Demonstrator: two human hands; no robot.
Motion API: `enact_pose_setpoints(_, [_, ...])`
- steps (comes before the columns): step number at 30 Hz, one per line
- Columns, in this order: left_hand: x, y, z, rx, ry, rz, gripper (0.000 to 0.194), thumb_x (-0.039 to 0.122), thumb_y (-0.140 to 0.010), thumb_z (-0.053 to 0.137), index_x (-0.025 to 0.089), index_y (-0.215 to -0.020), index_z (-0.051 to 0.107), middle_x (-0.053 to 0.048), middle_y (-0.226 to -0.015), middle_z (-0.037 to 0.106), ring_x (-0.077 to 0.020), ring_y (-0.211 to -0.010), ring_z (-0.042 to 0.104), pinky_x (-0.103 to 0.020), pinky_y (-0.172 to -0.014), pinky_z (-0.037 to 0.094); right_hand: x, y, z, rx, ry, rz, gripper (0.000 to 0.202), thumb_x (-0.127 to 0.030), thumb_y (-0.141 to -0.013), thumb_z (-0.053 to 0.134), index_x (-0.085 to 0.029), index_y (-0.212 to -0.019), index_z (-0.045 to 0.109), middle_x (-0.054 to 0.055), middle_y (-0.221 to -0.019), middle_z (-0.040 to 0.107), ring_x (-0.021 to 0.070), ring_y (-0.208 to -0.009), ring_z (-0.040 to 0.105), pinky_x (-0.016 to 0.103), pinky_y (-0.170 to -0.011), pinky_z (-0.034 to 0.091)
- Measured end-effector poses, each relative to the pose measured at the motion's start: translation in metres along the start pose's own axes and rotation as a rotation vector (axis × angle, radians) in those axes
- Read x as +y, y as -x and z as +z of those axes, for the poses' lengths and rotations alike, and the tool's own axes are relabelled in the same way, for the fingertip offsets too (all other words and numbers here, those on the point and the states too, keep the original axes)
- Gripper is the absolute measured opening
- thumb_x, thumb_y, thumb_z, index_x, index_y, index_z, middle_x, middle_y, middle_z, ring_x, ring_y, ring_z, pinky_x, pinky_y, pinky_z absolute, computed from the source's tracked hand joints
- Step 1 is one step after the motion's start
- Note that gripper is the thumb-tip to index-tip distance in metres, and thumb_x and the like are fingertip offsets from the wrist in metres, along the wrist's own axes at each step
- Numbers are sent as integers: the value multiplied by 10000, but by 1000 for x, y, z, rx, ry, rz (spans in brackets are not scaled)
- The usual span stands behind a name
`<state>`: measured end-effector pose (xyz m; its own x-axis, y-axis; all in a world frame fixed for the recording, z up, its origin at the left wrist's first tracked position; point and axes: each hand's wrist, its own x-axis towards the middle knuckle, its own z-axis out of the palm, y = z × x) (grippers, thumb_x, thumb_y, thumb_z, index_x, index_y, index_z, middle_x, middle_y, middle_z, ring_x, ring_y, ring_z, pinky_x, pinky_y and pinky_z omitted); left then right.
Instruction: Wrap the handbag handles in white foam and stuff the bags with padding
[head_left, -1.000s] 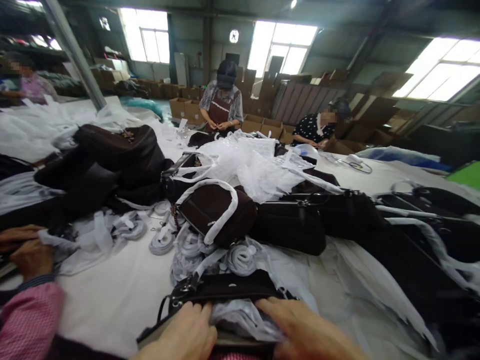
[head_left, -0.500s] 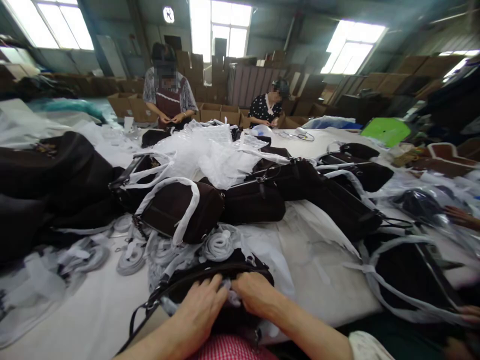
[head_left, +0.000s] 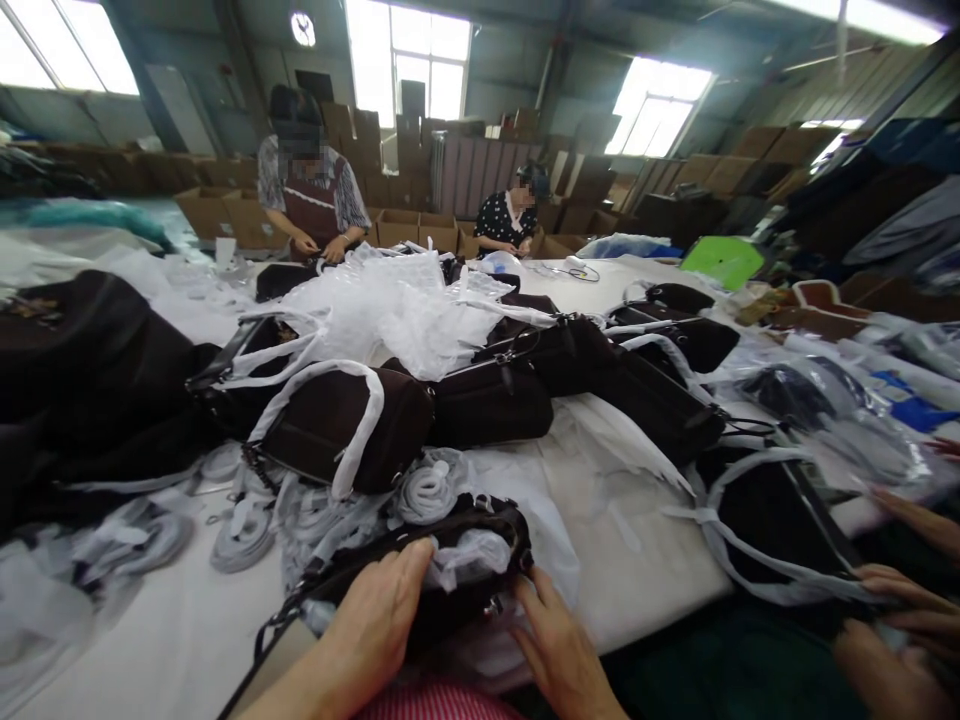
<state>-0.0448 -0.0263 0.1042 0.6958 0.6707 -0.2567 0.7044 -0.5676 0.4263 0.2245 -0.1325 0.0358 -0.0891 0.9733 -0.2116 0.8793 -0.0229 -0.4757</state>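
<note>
A dark brown handbag lies open in front of me, its unzipped mouth facing up. Clear crumpled plastic wrap bulges from the opening. My left hand is closed over the near rim at the left of the mouth, thumb side toward the plastic. At the bag's right end, my right hand takes hold of the corner beside the zip, fingers bent and the thumb lower down. Some right fingertips are hidden behind the bag. Just beyond it sits a coiled strap in pale wrapping.
More dark handbags with white-wrapped handles lie across the white table. Loose plastic is heaped mid-table. A co-worker's hands hold another bag at right. Two people stand across the table, by cardboard boxes.
Both hands were together inside the bag's mouth. My right hand has moved out to the bag's right end, and the plastic in the opening shows more. The view has turned right.
</note>
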Motion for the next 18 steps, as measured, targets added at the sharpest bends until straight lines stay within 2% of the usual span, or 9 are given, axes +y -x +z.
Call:
enact_pose_setpoints(3, [9, 0, -33, -96, 184, -20, 662, -15, -759, 538, 172, -1390, 466, -188, -1605, 390, -321, -1441, 444, -488, -1185, 389, -4, -4, 14, 141, 79, 29, 679, -33, -801, 499, -251, -1443, 518, 155, -1538, 460, 333, -1428, 454, 468, -1144, 456])
enact_pose_setpoints(5, [13, 3, -50, -172, 355, 14, 474, 24, -788, 567, 221, -1219, 581, -113, -1674, 284, -289, -1509, 342, -454, -1226, 324, -4, -5, 17, 161, 147, 62, 682, -11, -746, 535, -274, -1373, 586, 138, -1459, 542, 345, -1369, 513, 477, -1109, 486])
enact_pose_setpoints(7, [14, 5, -58, -196, 505, 25, 277, 57, -850, 534, 231, -1051, 612, -54, -1681, 284, -257, -1527, 311, -431, -1233, 303, -1, -4, 15, 162, 188, 67, 618, -5, -702, 560, -271, -1249, 669, 121, -1416, 583, 345, -1345, 535, 471, -1098, 494])
enact_pose_setpoints(8, [14, 6, -59, -181, 551, 22, 252, 52, -855, 521, 230, -1015, 598, -43, -1675, 301, -246, -1532, 299, -427, -1233, 297, 2, -3, 12, 161, 191, 51, 560, -11, -688, 567, -262, -1170, 702, 117, -1413, 586, 345, -1348, 534, 465, -1098, 493])
enact_pose_setpoints(10, [11, 7, -57, -124, 560, 18, 318, -8, -807, 512, 227, -1017, 550, -61, -1667, 320, -238, -1539, 284, -418, -1224, 308, 8, 2, -1, 161, 150, 5, 451, -32, -687, 564, -241, -1051, 728, 123, -1443, 562, 338, -1352, 537, 433, -1090, 497])
enact_pose_setpoints(12, [8, 5, -55, -90, 490, 42, 402, -76, -742, 491, 215, -1019, 515, -114, -1673, 296, -252, -1501, 369, -401, -1171, 383, 12, 7, -23, 125, 22, -36, 378, -75, -745, 553, -240, -1043, 719, 124, -1425, 576, 301, -1286, 598, 359, -1038, 523])
enact_pose_setpoints(15, [3, 2, -53, -137, 383, 137, 324, -92, -726, 480, 193, -867, 541, -133, -1676, 282, -276, -1380, 541, -367, -1047, 499, 13, 13, -62, -16, -267, 17, 200, -274, -895, 583, -266, -1052, 707, 59, -1139, 725, 232, -1014, 706, 267, -893, 552])
enact_pose_setpoints(17, [2, 0, -52, -183, 304, 207, 238, -59, -724, 529, 176, -730, 565, -92, -1657, 339, -305, -1361, 557, -387, -1054, 502, 8, 13, -81, -104, -471, 90, 246, -455, -915, 620, -263, -1034, 716, 23, -966, 747, 234, -939, 701, 269, -863, 547])
enact_pose_setpoints(18, [3, -1, -50, -191, 246, 213, 217, -41, -728, 548, 170, -698, 589, -81, -1630, 389, -323, -1353, 561, -410, -1065, 498, 4, 12, -86, -123, -595, 122, 314, -522, -899, 640, -251, -1037, 720, 24, -949, 748, 244, -945, 695, 283, -873, 545])
